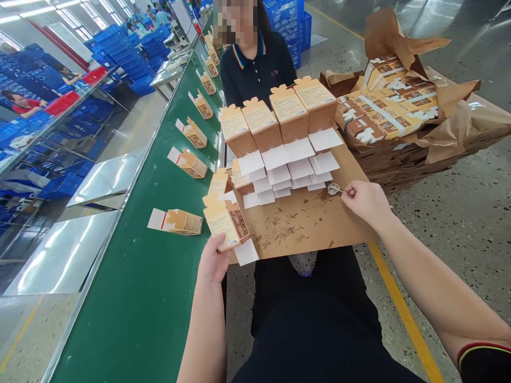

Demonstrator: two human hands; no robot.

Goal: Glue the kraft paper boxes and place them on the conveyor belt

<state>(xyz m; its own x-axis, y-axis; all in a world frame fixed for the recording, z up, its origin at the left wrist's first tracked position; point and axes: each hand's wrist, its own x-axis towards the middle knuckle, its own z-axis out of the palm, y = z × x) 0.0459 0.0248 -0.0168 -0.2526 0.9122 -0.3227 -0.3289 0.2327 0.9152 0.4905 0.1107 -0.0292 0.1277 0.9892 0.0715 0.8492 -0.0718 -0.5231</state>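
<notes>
My left hand (214, 260) is closed round the lower end of a small cream-and-brown carton (225, 226), tilted at the left edge of the cardboard sheet (307, 229). A white flap hangs from the carton's near end. Over the sheet's right side, my right hand (367, 202) pinches the thin end of a small item with a round, clear-looking head (333, 189); its exact kind is too small to make out. Beyond both hands, stacked cartons (279, 117) lie in rows with their white flaps (275, 157) sticking out towards me.
On the left runs a green conveyor belt (131, 298), carrying a line of spaced cartons (183, 222). A co-worker (259, 64) is behind the stack. At the right, bundled flat cartons (391, 106) lie in torn brown paper (447, 143). Blue crates (283, 26) stand farther back.
</notes>
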